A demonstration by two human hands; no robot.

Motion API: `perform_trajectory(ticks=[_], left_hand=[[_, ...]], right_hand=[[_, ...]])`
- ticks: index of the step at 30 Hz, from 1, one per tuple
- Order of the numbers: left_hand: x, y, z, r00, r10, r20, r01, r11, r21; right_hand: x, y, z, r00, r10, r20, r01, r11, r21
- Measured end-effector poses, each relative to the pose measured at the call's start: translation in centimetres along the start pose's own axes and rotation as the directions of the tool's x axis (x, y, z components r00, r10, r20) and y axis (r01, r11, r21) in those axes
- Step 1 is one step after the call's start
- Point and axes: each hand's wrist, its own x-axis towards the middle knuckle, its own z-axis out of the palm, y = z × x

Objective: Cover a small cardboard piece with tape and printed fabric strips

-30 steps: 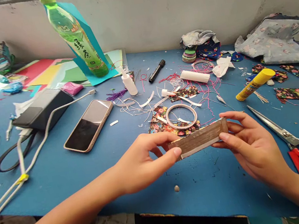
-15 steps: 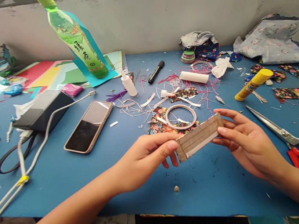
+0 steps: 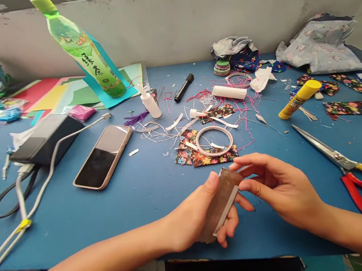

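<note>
A flat brown rectangular piece (image 3: 218, 204), perhaps cardboard, has a white strip like double-sided tape (image 3: 225, 210) along its right edge. My left hand (image 3: 194, 210) grips the piece from the left, thumb on its upper edge and fingers curled behind it. The thumb and fingertips of my right hand (image 3: 272, 185) pinch at the upper right corner, where the white strip ends. Just beyond my hands, a roll of tape (image 3: 214, 140) lies on floral fabric (image 3: 201, 159).
A phone (image 3: 103, 157), a power bank (image 3: 45, 139) with cables, and a green tea bottle (image 3: 85, 54) are on the left. Open scissors (image 3: 339, 158) and a glue stick (image 3: 300, 99) lie right. A marker (image 3: 184, 87), a white squeeze bottle (image 3: 150, 103) and tangled threads (image 3: 209, 100) are further back.
The brown piece has come nearer to me and turned steeper. My left hand has moved from its left end to wrap around it. My right hand has shifted left to its upper corner.
</note>
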Motion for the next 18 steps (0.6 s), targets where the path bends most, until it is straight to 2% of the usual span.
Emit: perform_trajectory(ticks=[3,5,7,9,11,15,18], left_hand=[[0.0,-0.4,0.1,0.994,0.068,-0.09,-0.07,0.997,-0.02],[0.0,-0.5,0.1,0.985,0.111,-0.135,-0.111,0.994,0.006],[-0.1,-0.7,0.2,0.974,0.159,-0.161,-0.149,0.986,0.069],[-0.1,-1.0,0.3,0.962,0.212,-0.173,-0.186,0.97,0.157],[-0.1,-1.3,0.4,0.953,0.252,-0.168,-0.21,0.95,0.233],[-0.2,-1.8,0.5,0.948,0.286,-0.142,-0.228,0.918,0.326],[-0.2,-2.0,0.4,0.935,0.333,-0.12,-0.259,0.876,0.407]], right_hand=[[0.1,-0.6,-0.3,0.997,-0.027,-0.066,0.019,0.993,-0.12],[0.1,-1.0,-0.4,0.998,-0.064,0.014,0.065,0.968,-0.242],[0.1,-1.2,-0.4,0.983,-0.084,0.16,0.132,0.938,-0.32],[0.0,-1.3,-0.2,0.959,-0.072,0.274,0.16,0.936,-0.314],[-0.1,-1.1,0.2,0.946,-0.033,0.323,0.13,0.95,-0.285],[0.0,-0.8,0.6,0.934,0.061,0.353,0.039,0.962,-0.27],[0.1,-0.5,0.7,0.936,0.076,0.345,0.013,0.969,-0.248]])
